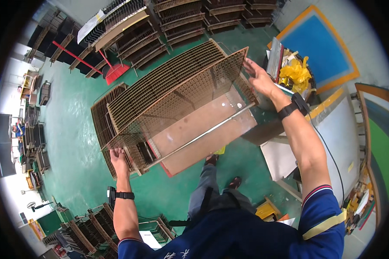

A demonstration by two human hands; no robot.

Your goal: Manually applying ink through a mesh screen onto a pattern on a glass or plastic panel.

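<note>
My two hands span a thin, see-through panel with a dotted pattern [190, 97], tilted over a slotted rack [164, 71]. At its lower left corner, my left hand [118, 160] is closed on the edge. My right hand [258, 77] grips the far right end, thumb and fingers near the edge. Through the panel, slats of the rack show. Below it lies a flat brown board [203, 146], crossed by a pale metal bar [207, 131]. Some of my fingertips are hidden behind the panel.
Several dark slotted racks [181, 23] line the back. A red broom [116, 72] lies near them. To the right stand a bin with yellow plastic [296, 73], a blue screen frame with an orange border [320, 43] and a white table [341, 142]. Another person [18, 128] is far left.
</note>
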